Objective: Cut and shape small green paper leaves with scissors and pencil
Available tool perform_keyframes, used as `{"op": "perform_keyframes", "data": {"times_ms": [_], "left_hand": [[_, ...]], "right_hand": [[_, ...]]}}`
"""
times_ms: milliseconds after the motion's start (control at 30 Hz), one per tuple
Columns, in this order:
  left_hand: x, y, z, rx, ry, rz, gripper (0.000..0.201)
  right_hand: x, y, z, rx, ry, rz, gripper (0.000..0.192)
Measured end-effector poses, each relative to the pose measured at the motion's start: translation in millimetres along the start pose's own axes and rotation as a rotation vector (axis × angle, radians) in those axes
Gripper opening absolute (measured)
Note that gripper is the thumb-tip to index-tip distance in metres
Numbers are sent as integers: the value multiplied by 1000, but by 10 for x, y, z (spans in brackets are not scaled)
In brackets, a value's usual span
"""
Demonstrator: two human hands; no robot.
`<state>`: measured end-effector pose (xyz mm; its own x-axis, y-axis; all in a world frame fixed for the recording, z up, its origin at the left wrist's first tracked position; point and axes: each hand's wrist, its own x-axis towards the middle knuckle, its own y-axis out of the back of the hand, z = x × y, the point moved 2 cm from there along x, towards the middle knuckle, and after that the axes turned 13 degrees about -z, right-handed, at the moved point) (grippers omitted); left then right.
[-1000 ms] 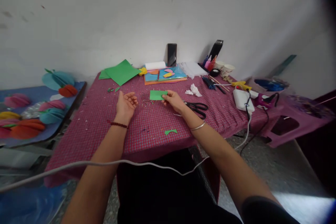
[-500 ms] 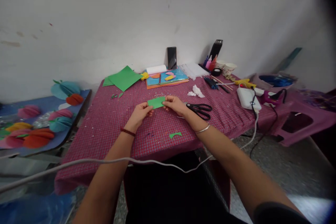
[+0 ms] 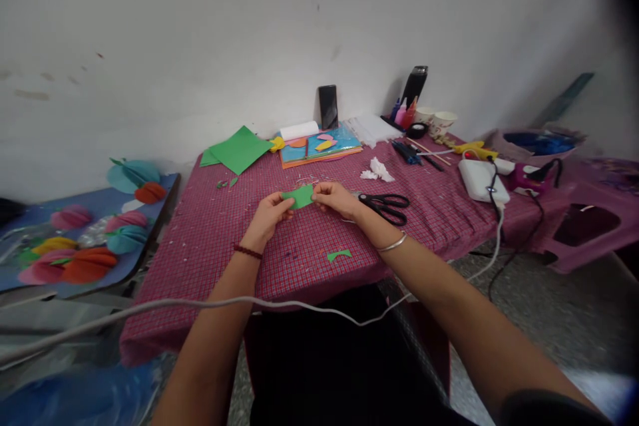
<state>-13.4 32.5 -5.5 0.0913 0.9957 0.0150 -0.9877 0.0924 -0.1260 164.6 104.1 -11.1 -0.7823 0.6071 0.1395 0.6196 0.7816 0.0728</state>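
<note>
A small green piece of paper (image 3: 301,196) is stretched between my two hands above the table. My left hand (image 3: 272,212) pinches its left end, and my right hand (image 3: 332,197) pinches the right end. The paper looks slightly curved. Black-handled scissors (image 3: 387,206) lie just right of my right hand, their blades partly hidden by it. Nearer to me, a green paper scrap (image 3: 339,255) rests on the checked tablecloth (image 3: 210,259). Larger green sheets (image 3: 240,149) lie at the back left.
A phone (image 3: 328,107) leans against the wall behind blue and orange paper (image 3: 344,141). Crumpled tissue (image 3: 378,170) and a white power strip (image 3: 483,180) sit to the right. Paper pumpkin-like shapes (image 3: 90,265) fill a blue board at left. A white cable (image 3: 219,303) crosses in front.
The green paper now bows a little, where it was flatter before. Both hands keep their pinch on it. The whole view has shifted slightly.
</note>
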Motion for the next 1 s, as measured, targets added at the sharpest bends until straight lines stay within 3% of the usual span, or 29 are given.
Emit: {"op": "perform_keyframes", "data": {"times_ms": [167, 267, 433, 500, 667, 767, 867, 1000], "left_hand": [[-15, -52, 1, 16, -4, -20, 23], [-3, -73, -18, 21, -22, -4, 23], [28, 17, -36, -22, -58, 143, 24], [23, 47, -27, -50, -11, 139, 24], [-17, -59, -13, -116, 154, -60, 45], [-14, -103, -27, -126, 133, -59, 34], [-6, -59, -21, -104, 76, -9, 23], [-29, -37, 17, -38, 89, -79, 22]], "right_hand": [[-20, -22, 9, -95, 40, -75, 23], [-1, -37, 11, -203, 84, -41, 22], [-34, 0, -80, -496, 207, 294, 7], [-80, -8, -138, -627, 260, 376, 7], [-136, -154, -224, -866, 362, 252, 13], [-138, -247, -233, -936, 403, 127, 12], [-134, -266, -231, -817, 408, 65, 15], [-102, -177, -199, -467, 304, 183, 17]]}}
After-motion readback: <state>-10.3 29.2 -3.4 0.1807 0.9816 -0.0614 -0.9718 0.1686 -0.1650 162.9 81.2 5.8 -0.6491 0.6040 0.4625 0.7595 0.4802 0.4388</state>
